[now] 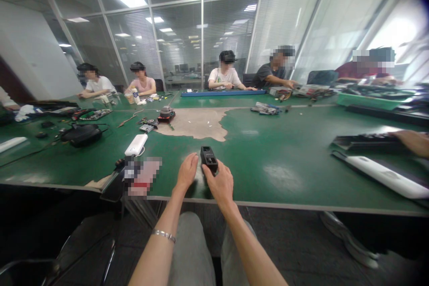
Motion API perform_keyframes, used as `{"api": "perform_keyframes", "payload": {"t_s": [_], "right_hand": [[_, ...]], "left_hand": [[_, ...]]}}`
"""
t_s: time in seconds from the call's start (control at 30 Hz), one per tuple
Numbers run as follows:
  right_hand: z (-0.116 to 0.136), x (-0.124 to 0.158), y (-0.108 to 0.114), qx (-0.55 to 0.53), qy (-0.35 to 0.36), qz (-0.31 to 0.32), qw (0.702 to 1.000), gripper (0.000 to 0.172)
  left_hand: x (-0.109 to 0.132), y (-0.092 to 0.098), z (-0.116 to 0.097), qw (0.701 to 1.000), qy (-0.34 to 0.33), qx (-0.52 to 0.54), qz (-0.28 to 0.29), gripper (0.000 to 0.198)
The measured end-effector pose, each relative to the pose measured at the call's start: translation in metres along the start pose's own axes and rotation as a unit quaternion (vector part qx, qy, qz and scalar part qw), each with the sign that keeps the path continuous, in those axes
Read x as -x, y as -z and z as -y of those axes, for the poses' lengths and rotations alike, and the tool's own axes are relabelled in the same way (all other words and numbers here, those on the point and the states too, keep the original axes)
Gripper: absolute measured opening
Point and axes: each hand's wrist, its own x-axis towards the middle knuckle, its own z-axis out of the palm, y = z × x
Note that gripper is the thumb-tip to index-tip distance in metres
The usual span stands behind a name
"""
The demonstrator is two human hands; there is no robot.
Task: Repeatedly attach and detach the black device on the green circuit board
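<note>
A small black box-shaped device [208,156] with recessed openings on its top stands near the front of the green table. My right hand [220,182] is closed around its near right end, thumb on the left side and fingers on the right. Just left of the device, my left hand [187,170] rests with its edge toward the tabletop, fingers extended and slightly curved. Nothing is in that hand, and a narrow gap separates it from the device. The undersides of both hands are hidden.
On the green table [254,165] a white power bank [136,145] lies to the left, beside a black pouch [82,134]. Farther back are a red-and-black part [166,115] and grey gloves [265,108]. At right, another person's hand [414,142] touches a dark metal channel [365,141].
</note>
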Motion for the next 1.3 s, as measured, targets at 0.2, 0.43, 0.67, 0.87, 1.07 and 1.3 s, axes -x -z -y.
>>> {"api": "perform_keyframes", "payload": {"t_s": [0.2,0.43,0.67,0.87,1.07,1.3], "right_hand": [[-0.010,-0.015,0.022,0.002,0.026,-0.024,0.999,0.052],[-0.067,-0.027,0.035,0.038,0.000,-0.026,0.999,0.050],[-0.090,-0.021,0.037,0.073,-0.010,-0.001,0.997,0.047],[-0.092,-0.015,0.033,0.135,0.025,0.003,0.991,0.052],[-0.096,-0.016,0.027,0.164,0.004,-0.006,0.986,0.078],[-0.096,-0.015,0.029,0.150,0.009,-0.014,0.988,0.067]], "left_hand": [[0.000,0.000,-0.001,1.000,0.008,0.000,-0.001,0.049],[-0.001,-0.002,0.001,1.000,0.015,0.003,-0.003,0.049],[0.000,-0.003,0.001,1.000,0.012,0.003,-0.005,0.049],[0.003,-0.003,0.000,1.000,0.011,-0.006,-0.007,0.050],[0.002,-0.004,0.001,1.000,0.008,-0.009,-0.007,0.048],[0.003,-0.003,0.000,1.000,0.006,-0.006,-0.011,0.047]]}}
